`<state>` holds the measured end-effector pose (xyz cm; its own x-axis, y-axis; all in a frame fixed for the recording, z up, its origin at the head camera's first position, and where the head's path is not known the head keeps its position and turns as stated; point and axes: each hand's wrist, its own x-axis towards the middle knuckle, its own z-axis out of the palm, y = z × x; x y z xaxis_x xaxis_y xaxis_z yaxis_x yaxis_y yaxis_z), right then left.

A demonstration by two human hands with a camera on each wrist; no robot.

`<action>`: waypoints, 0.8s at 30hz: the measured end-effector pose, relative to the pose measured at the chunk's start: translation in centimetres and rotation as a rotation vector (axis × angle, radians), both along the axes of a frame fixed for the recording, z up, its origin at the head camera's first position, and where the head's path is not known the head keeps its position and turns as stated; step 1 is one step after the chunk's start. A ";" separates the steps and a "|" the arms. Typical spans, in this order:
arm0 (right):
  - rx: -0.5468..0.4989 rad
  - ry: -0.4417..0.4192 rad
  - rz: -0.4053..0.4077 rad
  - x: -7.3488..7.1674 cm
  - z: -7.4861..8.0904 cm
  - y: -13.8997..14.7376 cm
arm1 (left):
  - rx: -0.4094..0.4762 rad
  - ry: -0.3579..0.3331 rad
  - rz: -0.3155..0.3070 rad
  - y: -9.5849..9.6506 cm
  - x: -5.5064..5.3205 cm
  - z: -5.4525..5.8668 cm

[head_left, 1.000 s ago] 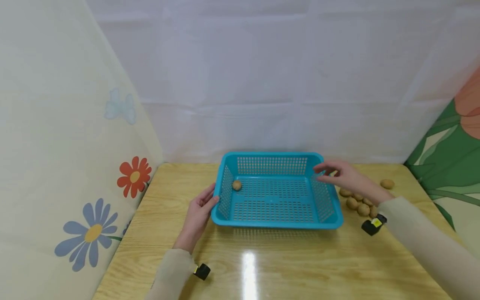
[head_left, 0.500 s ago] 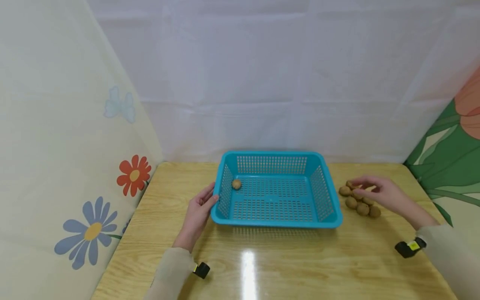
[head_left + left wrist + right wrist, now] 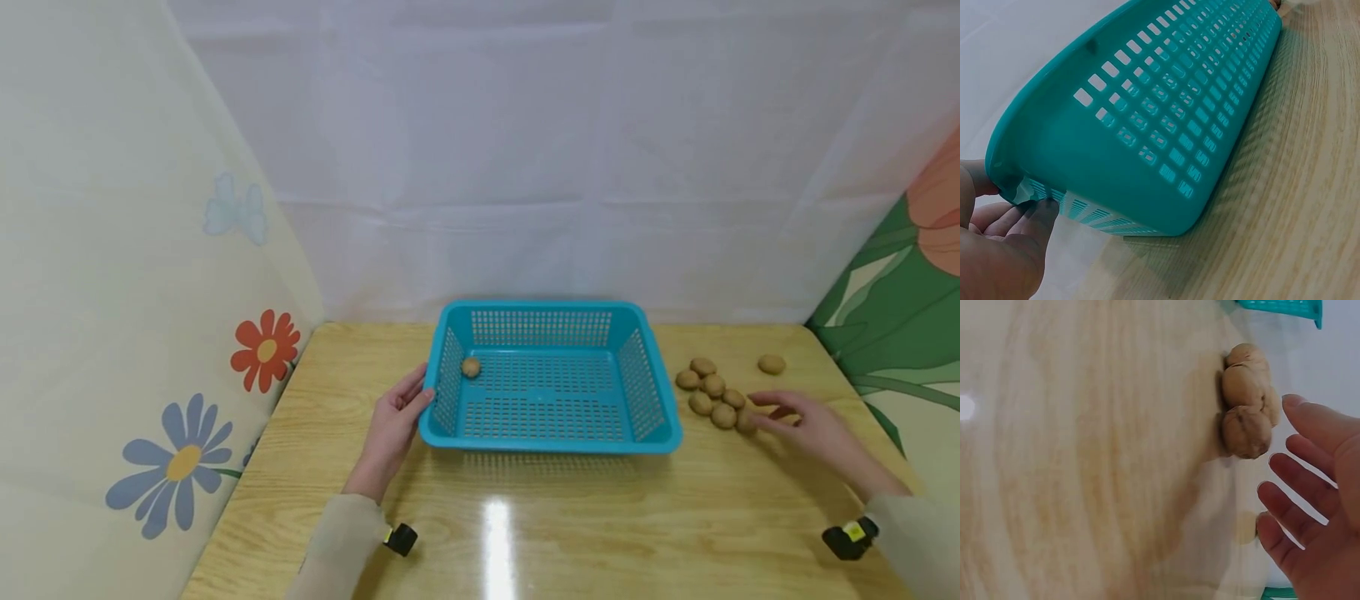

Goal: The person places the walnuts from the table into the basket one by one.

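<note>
A blue slotted plastic basket (image 3: 540, 447) stands on the table, with one walnut (image 3: 471, 367) inside by its left wall. My left hand (image 3: 393, 423) grips the basket's left side, thumb at the rim and fingers outside below it, as the left wrist view also shows. To the right of the basket lies a cluster of several walnuts (image 3: 723, 416). My right hand (image 3: 813, 429) is beside the cluster's right end, fingertips close to the rightmost walnut (image 3: 1247, 432). In the right wrist view its fingers (image 3: 1302, 481) are spread, with nothing held.
A lone walnut (image 3: 772, 364) lies apart behind the right hand. The wooden table (image 3: 585, 533) meets a white cloth backdrop (image 3: 465, 167) at the back. Flower-printed panels (image 3: 90, 333) flank it on the left and right.
My right hand has gone from above the basket's right wall to the back of the walnut cluster, then to its right end. My left hand stays on the basket.
</note>
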<state>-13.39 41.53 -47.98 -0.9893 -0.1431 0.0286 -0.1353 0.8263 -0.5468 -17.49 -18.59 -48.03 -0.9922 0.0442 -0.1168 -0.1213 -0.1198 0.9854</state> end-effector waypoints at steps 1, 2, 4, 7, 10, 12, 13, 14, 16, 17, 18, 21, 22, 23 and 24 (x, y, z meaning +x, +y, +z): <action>0.004 0.003 0.002 0.1 -0.3 0.1 | -0.002 -0.002 -0.004 0.0 0.0 0.0; 0.004 0.001 -0.003 0.2 -0.5 0.2 | -0.004 -0.002 -0.007 -0.1 0.0 0.0; 0.001 -0.001 -0.012 0.3 -1.0 0.2 | -0.004 -0.003 -0.012 -0.1 0.0 0.0; -0.003 0.000 -0.010 0.2 -1.5 0.2 | -0.004 -0.002 -0.017 -0.1 0.0 0.1; -0.005 0.013 -0.018 0.1 -1.9 0.1 | -0.006 -0.003 -0.020 -0.1 0.1 0.2; -0.002 0.022 -0.024 0.1 -2.1 0.1 | -0.006 -0.004 -0.020 0.0 0.1 0.2; 0.000 0.023 -0.026 0.1 -2.2 0.1 | -0.006 -0.003 -0.019 0.0 0.1 0.2; 0.001 0.019 -0.028 0.1 -2.2 0.1 | -0.007 -0.004 -0.019 0.0 0.1 0.2; 0.008 0.010 -0.035 0.1 -2.2 0.1 | -0.010 -0.002 -0.019 0.0 0.1 0.2; 0.010 0.005 -0.036 0.2 -2.1 0.1 | -0.010 -0.001 -0.019 0.0 0.1 0.1; 0.010 -0.002 -0.041 0.2 -2.1 0.0 | -0.010 0.000 -0.019 0.0 0.1 0.1; 0.015 -0.017 -0.050 0.4 -1.7 -0.1 | -0.008 -0.001 -0.018 0.0 0.1 0.1; 0.014 -0.011 -0.053 0.5 -1.5 -0.2 | -0.008 -0.001 -0.017 0.0 0.1 0.1; 0.011 -0.015 -0.056 0.6 -1.3 -0.3 | -0.007 -0.001 -0.016 0.0 0.1 0.1; 0.010 -0.021 -0.058 0.7 -1.0 -0.3 | -0.005 -0.002 -0.014 0.0 0.1 0.0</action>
